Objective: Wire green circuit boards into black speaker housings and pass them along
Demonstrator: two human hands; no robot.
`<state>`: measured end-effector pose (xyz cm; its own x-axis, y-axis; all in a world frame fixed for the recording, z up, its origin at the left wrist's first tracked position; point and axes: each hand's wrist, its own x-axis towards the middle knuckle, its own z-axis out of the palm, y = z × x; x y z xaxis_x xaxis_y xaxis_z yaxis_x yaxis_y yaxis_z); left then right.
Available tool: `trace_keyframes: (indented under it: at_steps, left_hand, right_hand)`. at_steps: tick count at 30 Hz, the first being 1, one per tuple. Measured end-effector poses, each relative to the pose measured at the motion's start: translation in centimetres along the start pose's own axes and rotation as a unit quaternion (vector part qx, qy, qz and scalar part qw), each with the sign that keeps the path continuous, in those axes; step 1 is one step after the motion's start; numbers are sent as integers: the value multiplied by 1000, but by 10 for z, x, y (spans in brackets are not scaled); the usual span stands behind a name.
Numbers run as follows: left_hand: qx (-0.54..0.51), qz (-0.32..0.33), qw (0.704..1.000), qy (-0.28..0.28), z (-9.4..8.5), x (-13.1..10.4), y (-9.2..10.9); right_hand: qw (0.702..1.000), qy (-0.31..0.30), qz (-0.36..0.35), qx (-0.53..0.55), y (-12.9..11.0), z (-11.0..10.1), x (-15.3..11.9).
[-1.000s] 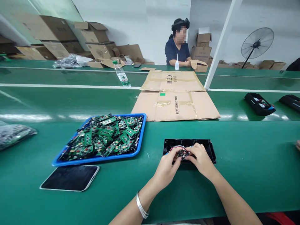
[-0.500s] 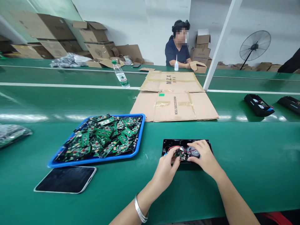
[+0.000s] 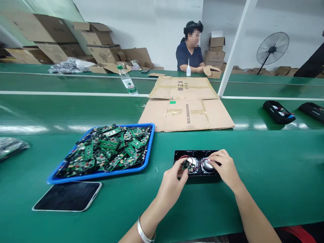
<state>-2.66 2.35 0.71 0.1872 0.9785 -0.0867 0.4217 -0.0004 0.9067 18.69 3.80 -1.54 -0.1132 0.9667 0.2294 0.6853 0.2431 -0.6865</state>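
Note:
A black speaker housing (image 3: 198, 180) lies on the green table in front of me, with two round speakers inside; the right speaker (image 3: 208, 167) is partly covered by my fingers. My left hand (image 3: 174, 179) pinches a small green circuit board (image 3: 188, 165) over the housing's left part. Red and black wires (image 3: 199, 162) run from the board across the speakers. At the right speaker, the thumb and fingertips of my right hand (image 3: 224, 167) are closed on the wires' end, whose tip is hidden.
A blue tray (image 3: 152, 141) heaped with circuit boards stands at left, beside a phone (image 3: 68, 196). Flattened cardboard (image 3: 174, 123) lies ahead, near a water bottle (image 3: 128, 82). Further black housings (image 3: 278, 113) sit at right. A person (image 3: 189, 54) sits across the table.
My right hand's fingers have drawn together over the right speaker. My left hand has moved slightly left with the circuit board, leaving more of both speakers visible.

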Motion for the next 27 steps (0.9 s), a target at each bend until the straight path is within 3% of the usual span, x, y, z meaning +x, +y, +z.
trace_keyframes:
  at_steps: [6,10,14,19,27]
  left_hand:
    - [-4,17,998,-60,0,-4,0]
    - [-8,8,1000,-27,0,-6,0]
    - [1,0,1000,28,3,-5,-1]
    - [61,13,994,87,10,-2,-6]
    - [111,34,991,69,19,4,-6]
  right_hand:
    - [995,19,-24,96,-11,17,1]
    - [993,-39,2,109,-13,18,1]
    - [994,-96,-27,54,-11,21,-1]
    - [989,-88,-112,-32,-8,30,-5]
    - [969,-40,-212,-117,-9,32,-4]
